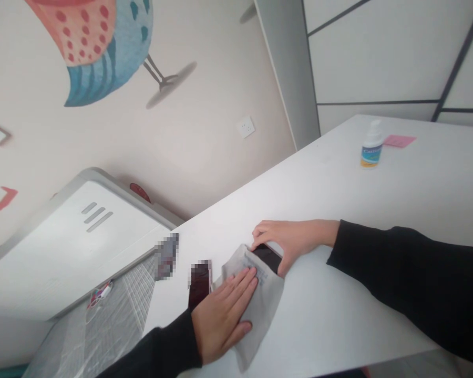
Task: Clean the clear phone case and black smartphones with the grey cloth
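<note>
My left hand [223, 323] lies flat, fingers spread a little, on a grey cloth pouch [262, 310] on the white table [331, 299]. The pouch has faint blue printing. My right hand [291, 241] comes in from the right and grips a dark-screened smartphone [266, 257] with a pinkish edge. The phone's near end rests on or in the mouth of the pouch, and its lower part is hidden by the cloth. Just left of the pouch lies a dark object [199, 283], pixelated and partly under my left hand's side.
A small bottle [372, 146] with a white cap and blue label and a pink sticky note [400, 140] stand at the table's far end. A pixelated object [166, 257] sits at the table's edge. A white cabinet [74, 241] stands beyond that edge, and a wall socket [245, 126] is above.
</note>
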A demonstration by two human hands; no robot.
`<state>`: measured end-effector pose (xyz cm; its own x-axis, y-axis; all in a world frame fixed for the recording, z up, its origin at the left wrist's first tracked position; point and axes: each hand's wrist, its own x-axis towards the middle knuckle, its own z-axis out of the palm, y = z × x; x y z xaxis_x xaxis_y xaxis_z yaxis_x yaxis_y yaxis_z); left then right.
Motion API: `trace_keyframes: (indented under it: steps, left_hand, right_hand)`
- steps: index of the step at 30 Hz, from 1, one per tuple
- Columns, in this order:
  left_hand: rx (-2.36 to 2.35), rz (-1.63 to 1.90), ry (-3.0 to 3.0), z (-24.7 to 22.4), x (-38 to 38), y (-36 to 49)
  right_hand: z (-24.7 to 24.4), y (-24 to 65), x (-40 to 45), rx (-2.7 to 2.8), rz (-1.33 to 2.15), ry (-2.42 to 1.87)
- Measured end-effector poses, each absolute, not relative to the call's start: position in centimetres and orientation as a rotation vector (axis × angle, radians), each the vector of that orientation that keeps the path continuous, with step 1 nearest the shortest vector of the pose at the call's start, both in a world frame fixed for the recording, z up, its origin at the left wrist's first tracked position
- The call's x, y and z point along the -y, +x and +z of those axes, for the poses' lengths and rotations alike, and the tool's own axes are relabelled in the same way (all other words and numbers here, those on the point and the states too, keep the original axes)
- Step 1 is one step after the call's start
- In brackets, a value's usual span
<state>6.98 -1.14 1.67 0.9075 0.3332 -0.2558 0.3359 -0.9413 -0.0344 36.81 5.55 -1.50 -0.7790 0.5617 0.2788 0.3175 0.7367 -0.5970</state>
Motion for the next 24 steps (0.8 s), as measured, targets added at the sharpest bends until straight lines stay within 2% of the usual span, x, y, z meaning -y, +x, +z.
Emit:
trace_keyframes:
  steps: [6,10,17,24]
  left_hand:
    - [-0.594,-0.455,3.025,2.1,4.1,3.2]
    - [-0.504,-0.481,2.989,2.0,1.4,6.7]
    - [-0.303,-0.294,2.99,0.4,-3.7,13.2]
    - [-0.511,-0.409,3.003,1.7,0.7,7.8]
  right_hand:
    - [-1.7,36.7,-5.7,2.489,0.803,-0.672]
    - [-1.8,36.7,-5.8,2.514,0.765,-0.633]
    - [-2.6,37.0,-5.9,2.523,0.656,-0.619]
    - [-1.8,36.6,-5.9,2.542,0.715,-0.672]
